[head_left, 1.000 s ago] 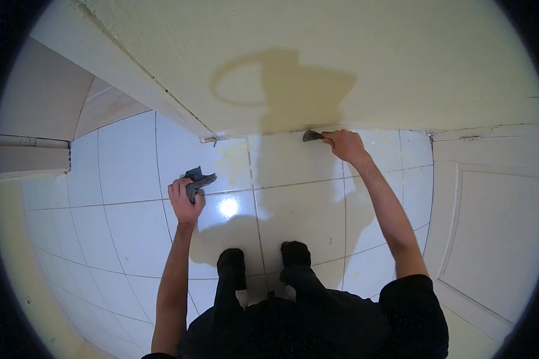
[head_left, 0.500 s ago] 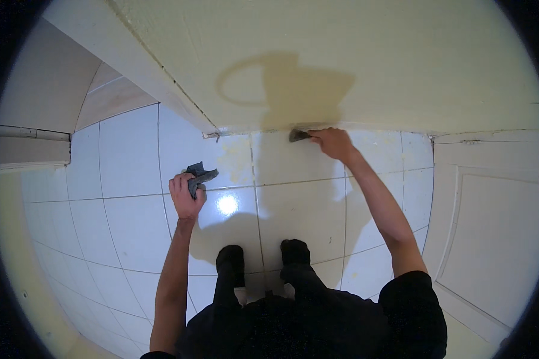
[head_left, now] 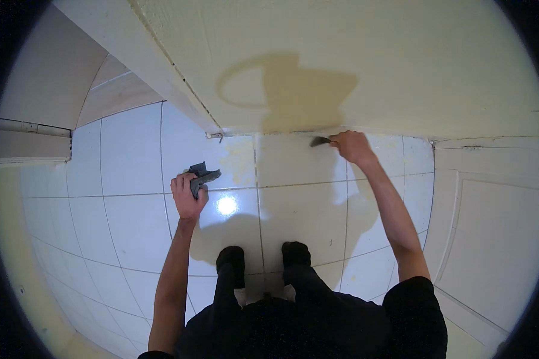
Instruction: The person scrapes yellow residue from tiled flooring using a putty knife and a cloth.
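Observation:
My right hand (head_left: 353,146) is closed round the handle of a small scraper (head_left: 320,142), its dark blade pointing left. The blade is over the tiles just in front of the foot of the yellowish wall (head_left: 413,66); whether it touches the floor I cannot tell. On the left, my left hand (head_left: 187,194) grips a crumpled dark grey cloth (head_left: 203,174) above the floor. Pale yellow stains (head_left: 241,160) mark the white floor tiles (head_left: 135,155) to the right of the cloth.
A white panelled door (head_left: 491,233) stands at the right. At the left, a doorway with a white frame (head_left: 117,36) meets the wall's corner. My feet in dark socks (head_left: 296,254) are on the tiles, below a bright light reflection. My shadow falls on the wall.
My right hand has moved to the right with the scraper, whose blade has turned and come slightly away from the wall's foot. My left hand stays nearly in place with the cloth.

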{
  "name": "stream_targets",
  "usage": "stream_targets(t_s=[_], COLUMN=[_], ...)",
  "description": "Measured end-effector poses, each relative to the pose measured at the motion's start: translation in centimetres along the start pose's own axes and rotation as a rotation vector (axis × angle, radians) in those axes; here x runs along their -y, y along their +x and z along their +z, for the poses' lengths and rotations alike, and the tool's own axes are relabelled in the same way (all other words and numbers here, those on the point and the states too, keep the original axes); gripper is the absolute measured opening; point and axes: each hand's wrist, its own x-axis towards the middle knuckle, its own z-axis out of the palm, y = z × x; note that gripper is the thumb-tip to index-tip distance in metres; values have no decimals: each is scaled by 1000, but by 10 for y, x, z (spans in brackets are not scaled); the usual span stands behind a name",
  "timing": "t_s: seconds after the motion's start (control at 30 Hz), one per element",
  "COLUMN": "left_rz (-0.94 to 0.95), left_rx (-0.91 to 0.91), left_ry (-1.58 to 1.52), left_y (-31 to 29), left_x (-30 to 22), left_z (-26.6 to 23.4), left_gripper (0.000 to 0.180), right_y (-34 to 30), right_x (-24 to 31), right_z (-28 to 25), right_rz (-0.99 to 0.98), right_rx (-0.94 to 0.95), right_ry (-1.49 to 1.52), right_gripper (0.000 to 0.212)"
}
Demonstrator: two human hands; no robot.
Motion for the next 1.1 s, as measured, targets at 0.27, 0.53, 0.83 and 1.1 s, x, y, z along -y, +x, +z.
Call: stream_targets(t_s=[0.27, 0.53, 0.83, 1.1], left_rz=[-9, 2, 1, 4], left_rx=[10, -3, 3, 2], left_ry=[2, -8, -14, 17], left_y=[-5, -1, 2, 0], left_x=[7, 1, 1, 2], left_z=[-7, -1, -1, -4], left_gripper=[37, 37, 36, 35], right_y=[10, 5, 11, 2], right_x=[35, 32, 10, 16], right_z=[-34, -28, -16, -23], right_rz=[2, 62, -12, 100], right_rx=[106, 57, 5, 80], right_ry=[-104, -13, 1, 61], right_gripper=[22, 25, 27, 29])
